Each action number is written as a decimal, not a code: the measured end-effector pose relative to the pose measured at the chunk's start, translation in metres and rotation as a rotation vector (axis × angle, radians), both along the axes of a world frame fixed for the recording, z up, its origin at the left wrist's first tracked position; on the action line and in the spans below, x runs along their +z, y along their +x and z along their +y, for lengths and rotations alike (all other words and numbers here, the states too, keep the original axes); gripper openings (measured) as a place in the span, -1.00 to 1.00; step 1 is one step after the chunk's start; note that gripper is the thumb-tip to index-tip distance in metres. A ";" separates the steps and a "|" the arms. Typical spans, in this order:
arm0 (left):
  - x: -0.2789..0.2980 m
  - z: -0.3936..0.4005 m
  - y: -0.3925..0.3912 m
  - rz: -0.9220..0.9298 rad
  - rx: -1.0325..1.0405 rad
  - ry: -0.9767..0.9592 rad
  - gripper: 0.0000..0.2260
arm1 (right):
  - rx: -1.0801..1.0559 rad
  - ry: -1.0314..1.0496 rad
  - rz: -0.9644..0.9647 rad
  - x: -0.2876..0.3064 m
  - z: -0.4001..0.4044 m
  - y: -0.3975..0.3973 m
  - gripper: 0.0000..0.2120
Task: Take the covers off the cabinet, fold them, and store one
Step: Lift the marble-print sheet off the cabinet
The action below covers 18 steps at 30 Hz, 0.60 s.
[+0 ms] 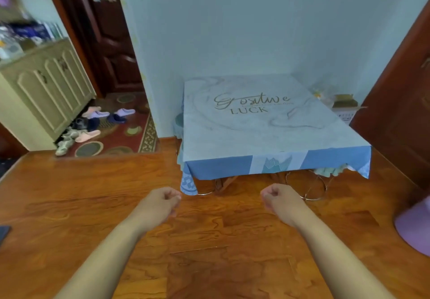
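A low cabinet stands against the pale wall, hidden under its covers. On top lies a light marbled cover (263, 131) with gold lettering. Beneath it a blue patterned cover (223, 167) hangs over the front edge and droops at the left corner. My left hand (162, 202) and my right hand (278, 199) are both curled into loose fists, holding nothing. They hover above the wooden floor, just in front of the cabinet and apart from the covers.
Metal rings (309, 185) show under the cabinet's front. A cardboard box (344, 105) sits at its right, by a dark wooden door (400, 112). A purple object (416, 226) lies at the right edge. Slippers (97, 121) crowd a red rug beside a cream cupboard (46, 94).
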<state>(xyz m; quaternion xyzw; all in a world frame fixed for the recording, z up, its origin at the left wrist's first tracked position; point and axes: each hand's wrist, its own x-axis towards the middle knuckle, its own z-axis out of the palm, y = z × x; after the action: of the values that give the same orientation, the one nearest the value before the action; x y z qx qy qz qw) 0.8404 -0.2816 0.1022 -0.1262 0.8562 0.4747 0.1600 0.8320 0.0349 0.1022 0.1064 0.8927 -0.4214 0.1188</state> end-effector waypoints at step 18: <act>-0.114 0.036 -0.244 -0.341 0.328 0.233 -0.85 | -0.204 -0.174 -0.227 -0.086 0.017 -0.273 -0.76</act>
<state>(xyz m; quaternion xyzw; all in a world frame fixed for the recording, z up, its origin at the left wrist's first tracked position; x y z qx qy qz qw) 0.5964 -0.2461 -0.0117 -0.3224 0.7246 0.5615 0.2362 0.5588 0.0518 0.0161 0.2325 0.8185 -0.4921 0.1841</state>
